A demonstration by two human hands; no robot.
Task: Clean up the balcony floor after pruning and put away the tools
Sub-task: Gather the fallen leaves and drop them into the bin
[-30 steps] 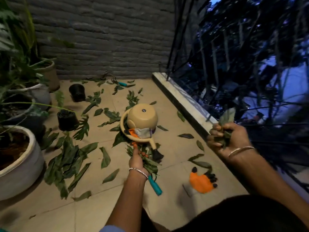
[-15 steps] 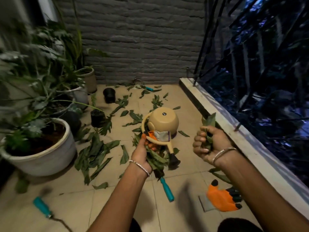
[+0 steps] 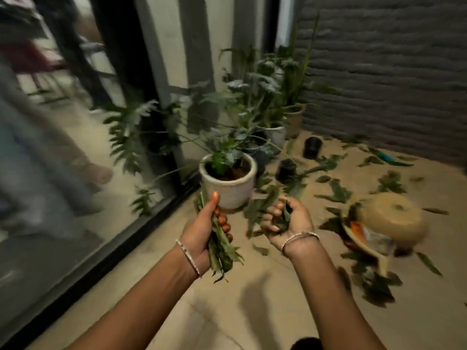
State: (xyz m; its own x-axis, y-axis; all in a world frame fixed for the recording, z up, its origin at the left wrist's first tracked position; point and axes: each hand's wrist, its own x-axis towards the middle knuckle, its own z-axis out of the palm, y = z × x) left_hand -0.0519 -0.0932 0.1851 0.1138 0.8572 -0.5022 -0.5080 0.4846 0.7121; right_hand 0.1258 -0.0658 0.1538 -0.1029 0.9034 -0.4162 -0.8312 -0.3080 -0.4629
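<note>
- While both hands are full of cuttings, the step in hand looks to be gathering: picked-up leaves are held above the floor (image 3: 252, 311) and not yet dropped anywhere
- The left hand (image 3: 202, 233) grips a long bunch of leaves (image 3: 221, 251), fingers curled round the stems and thumb lying up along them, in front of the white pot (image 3: 227, 188)
- The right hand (image 3: 288, 223), palm up, has its fingers curled over a smaller wad of leaves (image 3: 283, 218)
- The next move, as I judge it, calls for somewhere to empty both handfuls (no bin or bag shows in this view); the tan scoop (image 3: 350, 232) touching the upturned tan pot (image 3: 396, 218) at the right may serve
- Much of the task is left: loose leaves (image 3: 338, 190) lie across the floor from the pots to the brick wall (image 3: 379, 72); they are blurred and overlapping, well over a dozen, so no exact count
- Counted: two hands, two handfuls; one white pot in front, at least three planted pots behind it; two small black pots (image 3: 312, 147) on the floor; one upturned tan pot; one scoop; one teal-handled tool (image 3: 386, 155) near the wall, not yet put away
</note>
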